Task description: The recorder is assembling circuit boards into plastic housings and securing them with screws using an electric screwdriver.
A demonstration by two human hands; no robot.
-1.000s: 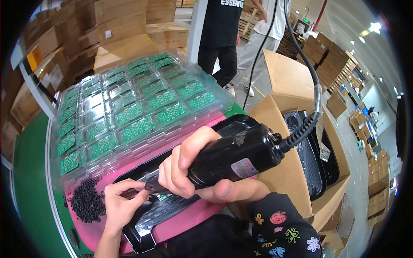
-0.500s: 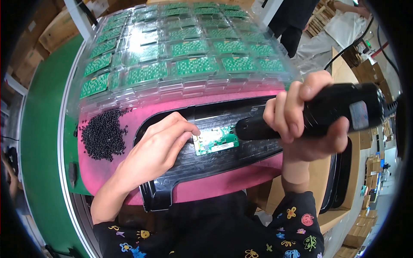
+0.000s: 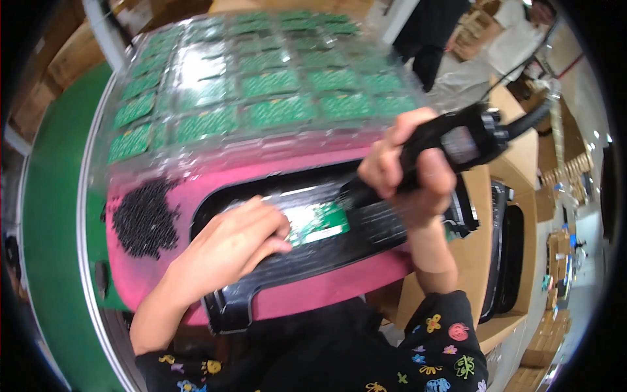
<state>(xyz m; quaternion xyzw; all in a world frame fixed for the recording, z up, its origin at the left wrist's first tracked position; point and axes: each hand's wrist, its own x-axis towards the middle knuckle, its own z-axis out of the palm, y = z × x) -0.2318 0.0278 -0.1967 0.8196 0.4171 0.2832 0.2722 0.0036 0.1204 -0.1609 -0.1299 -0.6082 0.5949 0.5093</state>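
My right hand (image 3: 408, 173) grips a black electric screwdriver (image 3: 450, 144) with a coiled cable, its tip pointing down-left at a small green circuit board (image 3: 319, 222). That board lies in a long black plastic housing (image 3: 339, 245) resting on a pink mat (image 3: 196, 189). My left hand (image 3: 225, 251) lies flat on the housing, fingertips touching the board's left edge. A heap of small black screws (image 3: 144, 219) sits on the mat to the left of my left hand.
A clear plastic tray (image 3: 261, 98) of several green circuit boards lies behind the mat. An open cardboard box (image 3: 503, 248) with black parts stands at my right. The bench top is green (image 3: 52, 215). Another person (image 3: 431, 32) stands behind, among stacked cartons.
The view has tilted lower and nearer to the work. My right hand has brought the screwdriver tip down to the green board, and my left hand has settled on the housing beside it.
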